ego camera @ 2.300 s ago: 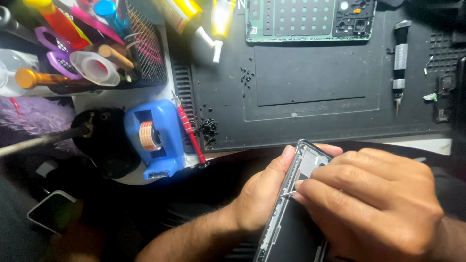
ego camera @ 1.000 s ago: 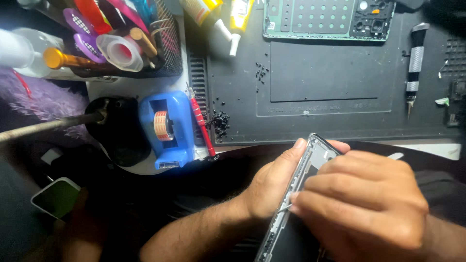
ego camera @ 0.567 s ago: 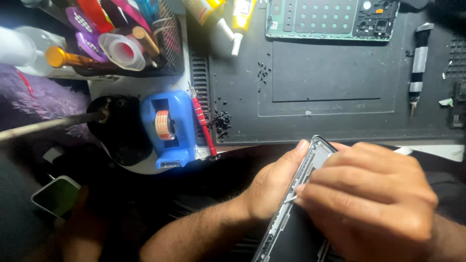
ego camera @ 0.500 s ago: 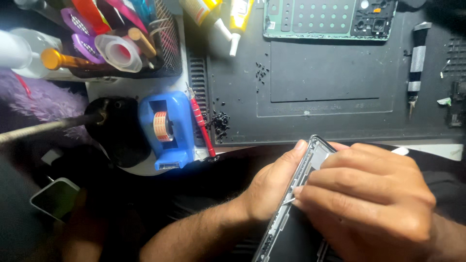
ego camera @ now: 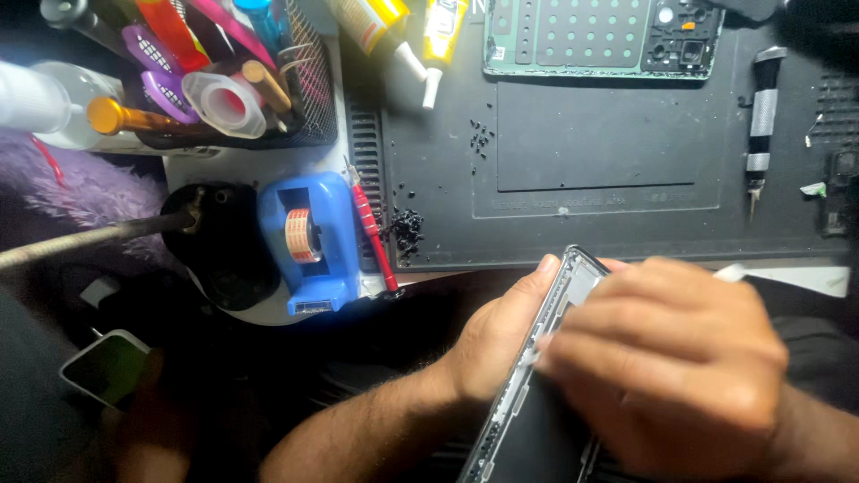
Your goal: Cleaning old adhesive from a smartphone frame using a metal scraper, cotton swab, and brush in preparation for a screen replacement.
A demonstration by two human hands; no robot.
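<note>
Fingers of the right hand [ego camera: 667, 358] are curled shut over the top face of an opened phone [ego camera: 537, 394], and something thin and pale, too small to make out, shows at their tips against its inner edge. Beneath, the left hand [ego camera: 501, 335] cradles the phone from the left, thumb pressed along the metal rim near the upper corner, fingers wrapped under it.

That phone sits tilted over the person's lap, just in front of the near edge of the dark work mat [ego camera: 608, 170]. It looks like a slim slab: a silvery frame with small notches down its long side, a pale grey patch near the top corner, and a dark, glossy lower part. Most of its face is hidden by the right hand.

On the mat lie a loose heap of tiny black screws [ego camera: 407, 228], a green back panel [ego camera: 599, 36] full of holes, and a grey-handled screwdriver [ego camera: 761, 125]. Left of the mat stand a blue tape dispenser [ego camera: 309, 241], a red-handled tool [ego camera: 374, 234] and a mesh basket [ego camera: 309, 89] of oddments.
</note>
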